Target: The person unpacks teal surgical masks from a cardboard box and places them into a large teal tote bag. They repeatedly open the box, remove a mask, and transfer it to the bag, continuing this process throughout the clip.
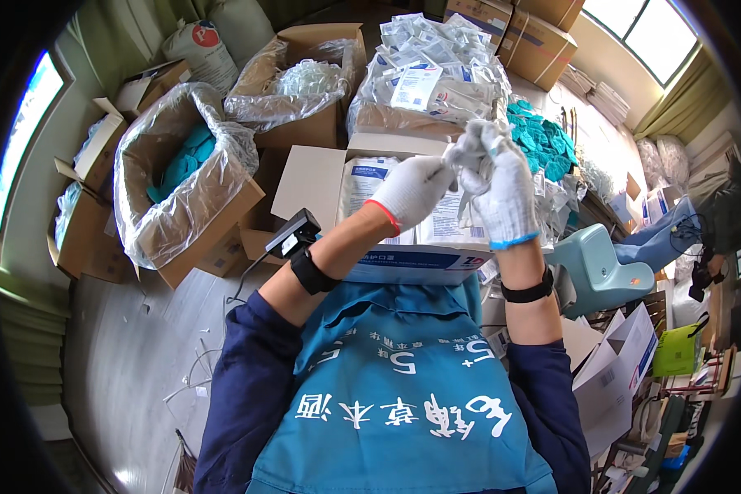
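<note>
My left hand [412, 194], in a white knit glove with a red cuff, is closed with its fingertips pinched together. It meets my right hand [504, 188], in a whitish glove with a blue cuff, whose fingers are curled. Between them is a small pale, whitish thing that I cannot make out against the gloves. Both hands are raised over an open white carton [420, 262] with a blue-printed front. Flat white packets with blue print [446, 221] stand inside it, partly hidden by my hands and forearms.
Beyond the carton is a heap of clear-wrapped packets [445, 70]. Plastic-lined boxes hold teal pieces [191, 156] and white strands [309, 78] on the left. Teal pieces [542, 136] are piled at right, near a pale teal stool [594, 272] and another person's leg [660, 235].
</note>
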`<state>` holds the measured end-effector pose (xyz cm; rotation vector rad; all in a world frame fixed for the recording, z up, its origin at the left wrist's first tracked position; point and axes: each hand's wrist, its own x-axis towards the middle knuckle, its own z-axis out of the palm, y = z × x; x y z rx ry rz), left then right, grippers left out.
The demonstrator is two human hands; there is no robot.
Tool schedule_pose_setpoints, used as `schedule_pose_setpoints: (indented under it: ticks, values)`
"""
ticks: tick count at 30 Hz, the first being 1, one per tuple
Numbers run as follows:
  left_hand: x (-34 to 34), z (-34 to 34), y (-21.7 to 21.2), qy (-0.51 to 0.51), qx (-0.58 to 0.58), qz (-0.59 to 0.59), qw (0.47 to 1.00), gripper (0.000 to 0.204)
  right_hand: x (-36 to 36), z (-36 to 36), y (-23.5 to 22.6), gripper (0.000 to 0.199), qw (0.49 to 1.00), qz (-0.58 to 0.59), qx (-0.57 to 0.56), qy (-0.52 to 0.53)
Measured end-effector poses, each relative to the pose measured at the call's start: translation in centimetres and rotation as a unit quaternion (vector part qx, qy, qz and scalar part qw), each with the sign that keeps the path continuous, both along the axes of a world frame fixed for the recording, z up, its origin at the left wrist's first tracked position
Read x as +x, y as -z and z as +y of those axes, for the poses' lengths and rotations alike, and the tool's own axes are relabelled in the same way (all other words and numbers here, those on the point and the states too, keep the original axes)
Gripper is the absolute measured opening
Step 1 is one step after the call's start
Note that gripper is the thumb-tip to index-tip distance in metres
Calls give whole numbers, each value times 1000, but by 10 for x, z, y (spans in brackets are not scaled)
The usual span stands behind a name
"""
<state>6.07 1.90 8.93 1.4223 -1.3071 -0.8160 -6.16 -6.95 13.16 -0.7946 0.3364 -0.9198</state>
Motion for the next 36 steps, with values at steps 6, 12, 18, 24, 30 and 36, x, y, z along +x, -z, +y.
schedule_pose_setpoints:
  ticks: [6,12,18,24,30,36]
  values:
    - [-18,17,-10,-2,-15,-144,989,29,-7,-3,-3,19,977,118,-131,119]
    - [-5,70,-40,67,-37,-238,968,21,-39,33,-5,9,596,245,-758,98]
    - [-30,145,-66,302,-40,-132,943,14,-85,85,-30,10,648,144,-721,-201]
    - [-27,175,-80,358,0,-114,927,15,-113,106,-55,20,639,190,-688,-288]
    - [-8,195,-86,288,37,-60,955,14,-135,98,-55,35,649,255,-673,-246]
    - [32,205,-79,295,85,-76,949,19,-149,74,-59,27,716,284,-617,-162]
